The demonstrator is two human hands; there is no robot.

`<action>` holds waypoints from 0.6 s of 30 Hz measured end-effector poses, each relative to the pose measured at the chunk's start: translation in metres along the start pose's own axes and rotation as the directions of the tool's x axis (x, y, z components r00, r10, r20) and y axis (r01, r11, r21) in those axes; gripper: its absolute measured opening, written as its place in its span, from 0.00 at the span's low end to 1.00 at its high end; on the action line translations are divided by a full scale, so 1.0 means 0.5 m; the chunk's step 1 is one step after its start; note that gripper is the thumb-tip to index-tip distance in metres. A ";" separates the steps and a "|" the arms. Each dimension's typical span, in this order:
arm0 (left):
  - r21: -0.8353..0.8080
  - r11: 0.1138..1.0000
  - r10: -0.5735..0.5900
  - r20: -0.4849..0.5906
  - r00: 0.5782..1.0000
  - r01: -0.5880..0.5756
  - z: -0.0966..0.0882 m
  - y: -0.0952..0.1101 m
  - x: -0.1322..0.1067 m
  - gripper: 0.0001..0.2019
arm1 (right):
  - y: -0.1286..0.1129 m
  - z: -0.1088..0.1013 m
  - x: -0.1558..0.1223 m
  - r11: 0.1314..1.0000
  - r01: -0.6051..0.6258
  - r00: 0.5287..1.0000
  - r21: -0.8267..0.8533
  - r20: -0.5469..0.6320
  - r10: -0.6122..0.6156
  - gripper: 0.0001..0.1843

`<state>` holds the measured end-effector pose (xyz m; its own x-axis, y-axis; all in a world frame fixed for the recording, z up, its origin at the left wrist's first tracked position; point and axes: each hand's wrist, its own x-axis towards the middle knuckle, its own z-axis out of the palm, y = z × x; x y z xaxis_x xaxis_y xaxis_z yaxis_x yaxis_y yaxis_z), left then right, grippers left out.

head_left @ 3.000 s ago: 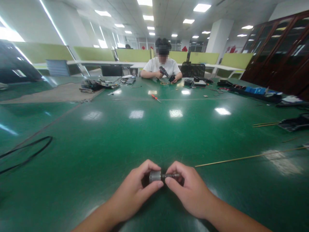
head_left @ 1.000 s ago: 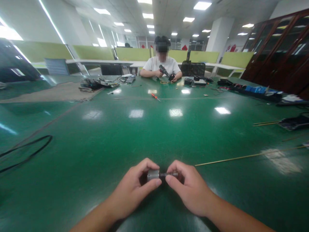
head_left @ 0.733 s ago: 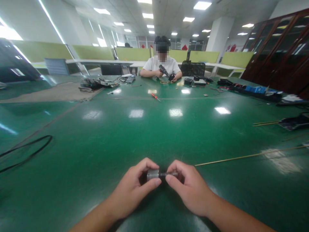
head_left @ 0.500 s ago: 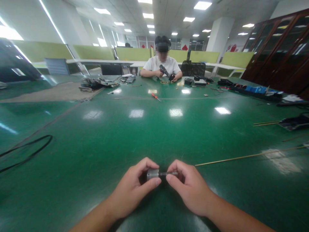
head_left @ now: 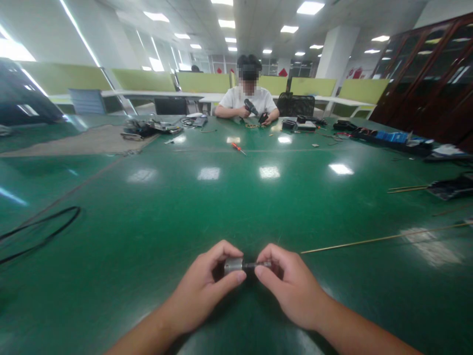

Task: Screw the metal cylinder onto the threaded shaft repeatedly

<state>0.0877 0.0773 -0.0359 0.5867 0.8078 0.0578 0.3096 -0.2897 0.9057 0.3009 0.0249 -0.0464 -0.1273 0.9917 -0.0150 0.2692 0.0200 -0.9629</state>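
My left hand (head_left: 207, 280) is closed round the wide end of a short grey metal cylinder with a thin shaft (head_left: 233, 265), its thumb and fingers on either side. Out of the cylinder's right end runs the dark, narrow shaft. My right hand (head_left: 286, 283) pinches the far end of that shaft between thumb and forefinger. The piece lies level between both hands, low over the green tabletop (head_left: 177, 212). Its exact kind is not clear, and the fingers cover parts of it.
A thin brass-coloured rod (head_left: 354, 243) lies right of my right hand. A black cable loop (head_left: 55, 219) is at left. Farther off lies an orange screwdriver (head_left: 236, 147). Across the table a person (head_left: 247, 101) holds a power drill (head_left: 251, 106). Tools and parts line the right side.
Hardly anything differs. Both hands keep the same hold on the metal piece, and the cylinder sits a touch farther left.
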 end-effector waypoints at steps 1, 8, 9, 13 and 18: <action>-0.001 1.000 -0.001 0.000 1.000 0.001 0.000 -0.001 0.000 0.11 | 0.001 0.000 0.000 1.000 -0.001 1.000 0.003 0.000 0.001 0.06; -0.002 1.000 -0.007 -0.007 1.000 0.007 -0.002 -0.001 0.002 0.11 | -0.002 -0.004 0.001 1.000 0.006 1.000 0.002 -0.004 -0.006 0.06; 0.000 1.000 -0.011 -0.007 1.000 0.011 -0.003 0.000 0.001 0.11 | -0.003 -0.004 0.001 1.000 0.005 1.000 0.001 -0.005 -0.005 0.06; 0.009 1.000 -0.021 -0.009 1.000 0.021 -0.003 0.003 0.000 0.12 | -0.005 -0.005 0.000 1.000 0.002 1.000 0.016 -0.003 -0.002 0.06; -0.008 0.999 -0.031 -0.014 0.999 0.031 -0.003 0.003 0.001 0.12 | -0.005 -0.005 0.000 1.000 0.000 1.000 0.031 -0.001 0.000 0.06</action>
<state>0.0876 0.0781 -0.0337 0.5665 0.8233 0.0351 0.3220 -0.2604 0.9102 0.3026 0.0253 -0.0433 -0.1259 0.9919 -0.0150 0.2398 0.0157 -0.9707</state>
